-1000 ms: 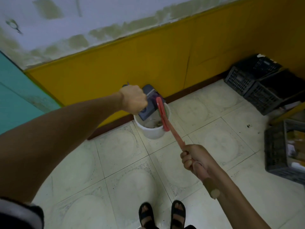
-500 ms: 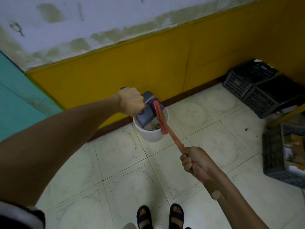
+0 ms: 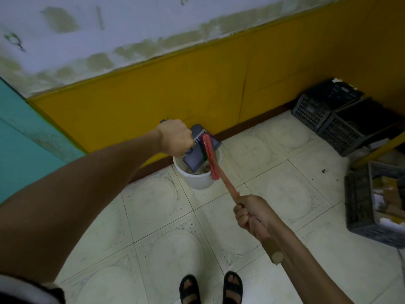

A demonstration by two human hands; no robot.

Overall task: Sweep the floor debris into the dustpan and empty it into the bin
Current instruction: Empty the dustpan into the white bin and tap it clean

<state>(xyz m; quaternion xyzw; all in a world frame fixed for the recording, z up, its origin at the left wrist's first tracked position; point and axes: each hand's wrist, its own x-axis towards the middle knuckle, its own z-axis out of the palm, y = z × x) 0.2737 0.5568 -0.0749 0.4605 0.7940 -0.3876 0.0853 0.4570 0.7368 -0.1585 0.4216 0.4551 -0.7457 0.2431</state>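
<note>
Left hand (image 3: pixel 175 138) clenched on the handle of the dark dustpan (image 3: pixel 201 150), tipped into the white bin (image 3: pixel 198 175) at the floor's wall edge. Right hand (image 3: pixel 252 215) grasps the red broom (image 3: pixel 211 157), its head inside the dustpan over the bin rim.

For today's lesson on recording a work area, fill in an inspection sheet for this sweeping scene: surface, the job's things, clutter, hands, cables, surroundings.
Surface: pale tiled floor, small dark specks near the right side.
Job's things: grey dustpan tipped over the white bin; red broom head at the bin's rim, debris inside the bin.
Clutter: dark crates by the wall; another crate with boxes at right.
Hands: left hand gripping the dustpan handle; right hand gripping the broom stick.
Cables: nothing seen.
Surroundings: yellow wall with worn white paint above; teal panel at left; sandalled feet below.
</note>
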